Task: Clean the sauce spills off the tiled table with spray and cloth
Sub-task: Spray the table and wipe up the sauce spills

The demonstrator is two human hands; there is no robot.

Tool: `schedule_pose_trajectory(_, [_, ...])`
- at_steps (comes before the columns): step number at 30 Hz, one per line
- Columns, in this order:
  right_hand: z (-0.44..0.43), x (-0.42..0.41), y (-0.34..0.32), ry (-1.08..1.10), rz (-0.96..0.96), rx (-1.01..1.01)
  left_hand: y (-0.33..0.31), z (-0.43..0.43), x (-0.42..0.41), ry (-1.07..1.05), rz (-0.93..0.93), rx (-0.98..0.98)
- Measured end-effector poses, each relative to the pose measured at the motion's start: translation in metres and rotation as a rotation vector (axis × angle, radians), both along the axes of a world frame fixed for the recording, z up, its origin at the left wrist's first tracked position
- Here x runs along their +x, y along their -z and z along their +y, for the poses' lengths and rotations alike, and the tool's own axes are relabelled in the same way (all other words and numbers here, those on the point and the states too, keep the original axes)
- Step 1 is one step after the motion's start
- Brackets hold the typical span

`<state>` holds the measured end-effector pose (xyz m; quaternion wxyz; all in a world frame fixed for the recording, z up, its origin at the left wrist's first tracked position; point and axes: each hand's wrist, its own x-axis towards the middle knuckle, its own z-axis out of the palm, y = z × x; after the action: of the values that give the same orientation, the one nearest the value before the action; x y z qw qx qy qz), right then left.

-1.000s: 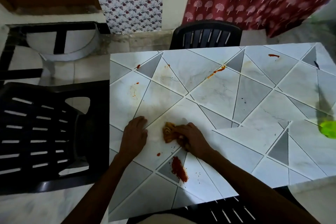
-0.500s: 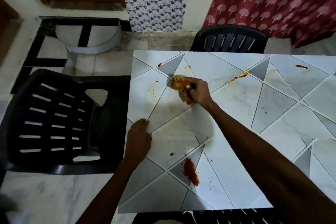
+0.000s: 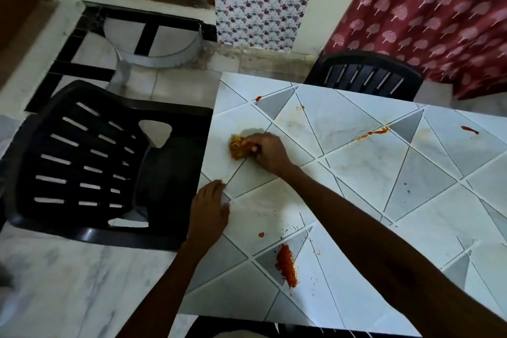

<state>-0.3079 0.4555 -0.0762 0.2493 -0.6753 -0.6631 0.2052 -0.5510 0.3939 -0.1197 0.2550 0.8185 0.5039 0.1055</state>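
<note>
My right hand (image 3: 267,152) grips a crumpled orange cloth (image 3: 238,146) and presses it onto the tiled table (image 3: 356,173) near its left edge. My left hand (image 3: 210,211) rests flat on the table at the left edge, fingers straight. A thick red sauce patch (image 3: 286,265) lies near the front edge, with a small drop (image 3: 261,234) beside it. A long streak (image 3: 374,133) crosses the middle back. Smaller spots sit at the far left corner (image 3: 258,98), a little right of it (image 3: 301,108) and at the far right (image 3: 469,129). No spray bottle is in view.
A black plastic chair (image 3: 90,167) stands tight against the table's left side. Another black chair (image 3: 365,77) is tucked in at the far side. A red patterned curtain (image 3: 439,22) hangs behind. The marble floor (image 3: 68,282) shows at the lower left.
My right hand swept the cloth from the near middle of the table up to the far left, then slightly back toward the left edge. My left hand stayed planted.
</note>
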Motion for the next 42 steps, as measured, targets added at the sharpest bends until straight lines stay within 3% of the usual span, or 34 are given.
schedule_pose_trajectory(9, [-0.153,-0.002,0.007,-0.081,-0.059,-0.028,-0.002,-0.010,0.001,-0.014,-0.003,0.004])
schedule_pose_trajectory(14, [-0.206,-0.006,0.009,0.000,-0.056,-0.061,0.000,-0.023,-0.001,0.031,-0.003,0.040])
schedule_pose_trajectory(21, [-0.249,-0.015,0.004,0.053,0.072,-0.053,0.002,-0.052,-0.008,0.056,-0.023,0.039])
schedule_pose_trajectory(26, [-0.236,-0.009,-0.025,0.321,0.285,-0.157,0.005,-0.078,-0.018,0.071,-0.055,0.019])
schedule_pose_trajectory(29, [-0.200,-0.014,-0.034,0.304,0.213,-0.255,0.005,-0.096,-0.025,0.052,-0.063,-0.001])
schedule_pose_trajectory(36, [-0.117,-0.067,-0.021,0.019,-0.119,-0.400,0.000,-0.117,-0.038,-0.039,-0.037,-0.086])
schedule_pose_trajectory(42, [-0.145,-0.054,-0.006,-0.102,-0.337,-0.288,0.003,-0.124,-0.041,-0.060,-0.019,-0.069])
